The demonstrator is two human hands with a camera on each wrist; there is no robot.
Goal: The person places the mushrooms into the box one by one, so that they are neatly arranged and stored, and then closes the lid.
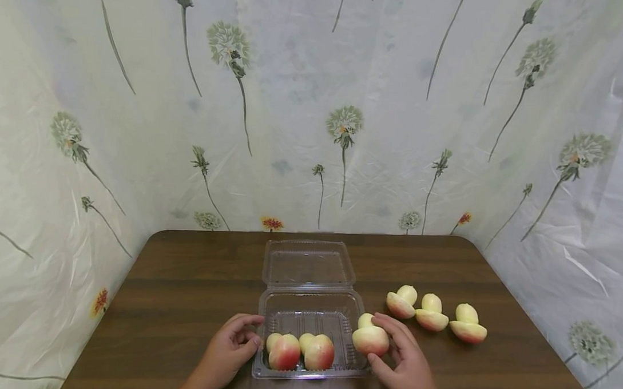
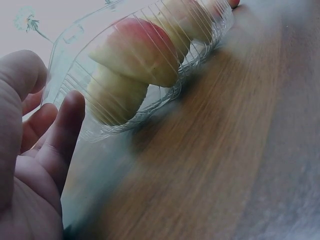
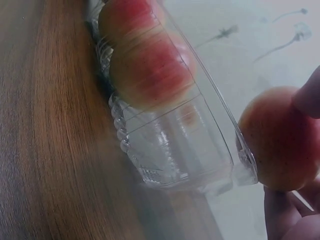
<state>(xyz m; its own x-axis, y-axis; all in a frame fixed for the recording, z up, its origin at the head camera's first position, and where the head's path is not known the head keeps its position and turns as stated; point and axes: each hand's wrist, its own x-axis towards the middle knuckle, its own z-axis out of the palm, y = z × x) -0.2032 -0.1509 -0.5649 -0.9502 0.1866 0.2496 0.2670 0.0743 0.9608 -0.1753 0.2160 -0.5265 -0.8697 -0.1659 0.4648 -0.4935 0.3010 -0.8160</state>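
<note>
A mushroom-shaped piece [image 1: 370,339], pale yellow with a red-blushed cap, is gripped between the thumb and fingers of my right hand [image 1: 406,361]. It hangs at the right rim of a clear plastic clamshell box [image 1: 345,327]; in the right wrist view its red cap [image 3: 280,140] overlaps the box edge. Two similar mushroom-shaped pieces, one on the left [image 1: 285,352] and another beside it [image 1: 319,352], lie along the near side inside the box. My left hand [image 1: 234,343] rests at the box's left wall, fingers loosely bent, thumb and fingertips right at the rim.
The box's hinged lid [image 1: 309,263] lies open toward the back. On the brown wooden table [image 1: 184,293], three more mushroom-shaped pieces stand to the right, the nearest to the box [image 1: 401,303] at the left of their row. A dandelion-patterned curtain [image 1: 293,131] surrounds the table's back and sides.
</note>
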